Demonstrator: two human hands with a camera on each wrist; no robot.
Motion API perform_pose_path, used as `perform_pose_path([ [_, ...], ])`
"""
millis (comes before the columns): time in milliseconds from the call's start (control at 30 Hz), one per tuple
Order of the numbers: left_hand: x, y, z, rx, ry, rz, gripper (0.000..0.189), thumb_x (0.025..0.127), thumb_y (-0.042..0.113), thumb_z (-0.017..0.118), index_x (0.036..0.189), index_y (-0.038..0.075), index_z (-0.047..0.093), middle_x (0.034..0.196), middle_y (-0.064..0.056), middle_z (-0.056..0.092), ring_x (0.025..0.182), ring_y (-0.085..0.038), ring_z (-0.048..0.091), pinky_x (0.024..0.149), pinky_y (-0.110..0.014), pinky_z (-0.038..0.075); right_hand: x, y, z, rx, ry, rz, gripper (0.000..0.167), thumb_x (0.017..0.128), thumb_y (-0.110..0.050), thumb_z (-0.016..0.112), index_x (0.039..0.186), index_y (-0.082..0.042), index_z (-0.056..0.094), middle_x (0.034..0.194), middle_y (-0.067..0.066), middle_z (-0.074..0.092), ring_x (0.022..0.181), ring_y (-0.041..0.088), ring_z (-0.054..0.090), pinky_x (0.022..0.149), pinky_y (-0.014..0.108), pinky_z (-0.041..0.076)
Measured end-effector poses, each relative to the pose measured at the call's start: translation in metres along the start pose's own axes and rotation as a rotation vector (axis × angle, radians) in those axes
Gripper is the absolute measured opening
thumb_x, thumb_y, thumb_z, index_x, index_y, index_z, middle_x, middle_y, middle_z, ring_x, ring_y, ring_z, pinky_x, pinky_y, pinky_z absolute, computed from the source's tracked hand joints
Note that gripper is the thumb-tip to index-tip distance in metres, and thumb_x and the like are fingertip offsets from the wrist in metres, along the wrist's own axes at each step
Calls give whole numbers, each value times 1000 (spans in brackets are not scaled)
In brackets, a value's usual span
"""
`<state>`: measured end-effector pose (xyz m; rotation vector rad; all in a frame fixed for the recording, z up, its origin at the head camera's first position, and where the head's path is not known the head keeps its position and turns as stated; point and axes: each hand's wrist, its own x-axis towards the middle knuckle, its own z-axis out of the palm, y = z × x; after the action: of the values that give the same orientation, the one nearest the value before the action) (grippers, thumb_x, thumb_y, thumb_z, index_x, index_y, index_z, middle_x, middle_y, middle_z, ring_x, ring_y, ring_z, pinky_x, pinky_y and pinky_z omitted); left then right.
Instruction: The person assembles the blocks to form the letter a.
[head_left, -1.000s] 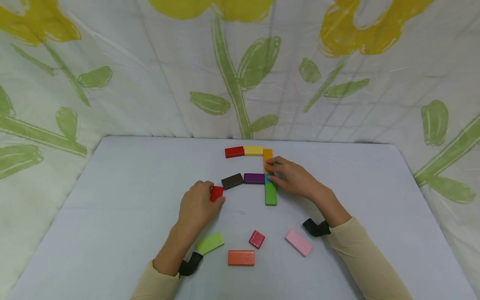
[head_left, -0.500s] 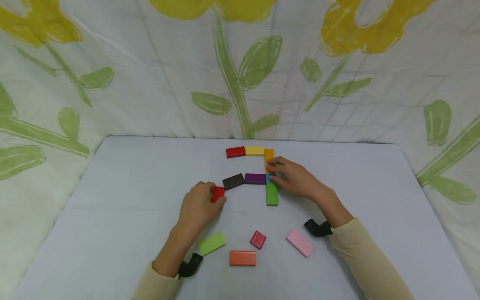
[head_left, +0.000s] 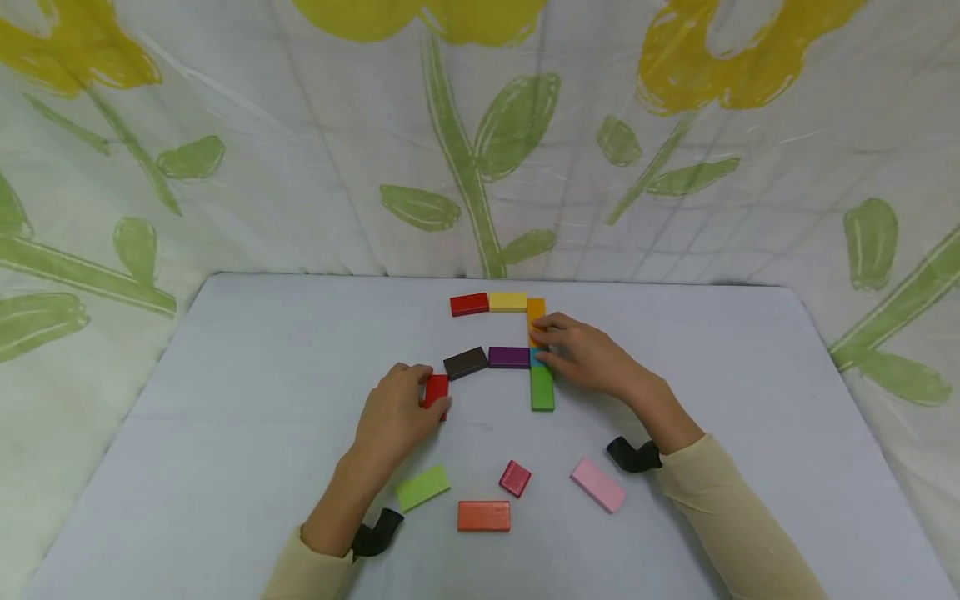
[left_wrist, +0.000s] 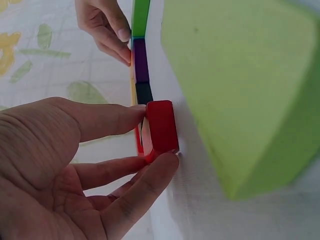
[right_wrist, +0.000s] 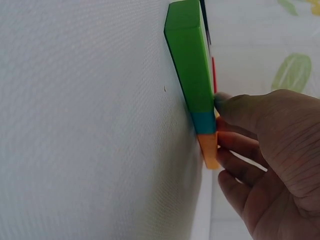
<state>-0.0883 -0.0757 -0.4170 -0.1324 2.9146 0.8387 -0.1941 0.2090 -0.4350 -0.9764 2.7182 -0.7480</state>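
Observation:
My left hand (head_left: 393, 425) pinches a red block (head_left: 437, 388) between thumb and fingers, just below the left end of a dark brown block (head_left: 466, 362). The left wrist view shows the thumb and fingertips at opposite edges of it. A purple block (head_left: 508, 357) continues the line to a small blue block (head_left: 534, 358). My right hand (head_left: 592, 358) rests its loosely bent fingers on the orange block (head_left: 536, 307), with its thumb at the blue one. A green block (right_wrist: 192, 70) extends toward me from the blue one. Along the top lie a yellow block (head_left: 507, 302) and another red block.
Nearer me lie a lime-green block (head_left: 423, 487), a coral block (head_left: 483, 516), a small dark red block (head_left: 515, 478) and a pink block (head_left: 597, 484). The white table (head_left: 247, 375) ends at a flower-painted curtain (head_left: 322, 167).
In my left hand the red block has turned more upright, in line toward me, and more of it shows. The right hand and the other blocks stay put.

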Motion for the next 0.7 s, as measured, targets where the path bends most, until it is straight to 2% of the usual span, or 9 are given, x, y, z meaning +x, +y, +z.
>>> perform_pose_path([
  [333, 0, -1, 1, -10, 4, 5, 52, 89, 22, 84, 134, 0, 69, 114, -18, 71, 87, -23, 65, 73, -35, 64, 1, 0, 0, 3, -8, 11, 44, 103, -22, 70, 142, -3, 65, 152, 14, 60, 141, 34, 59, 117, 51, 51],
  [700, -2, -2, 0, -37, 4, -34, 67, 91, 27, 83, 148, 3, 58, 126, -17, 71, 93, -24, 65, 74, -34, 61, 1, 0, 0, 13, -9, 13, 44, 103, -23, 71, 142, -3, 66, 152, 14, 60, 141, 34, 60, 117, 51, 51],
])
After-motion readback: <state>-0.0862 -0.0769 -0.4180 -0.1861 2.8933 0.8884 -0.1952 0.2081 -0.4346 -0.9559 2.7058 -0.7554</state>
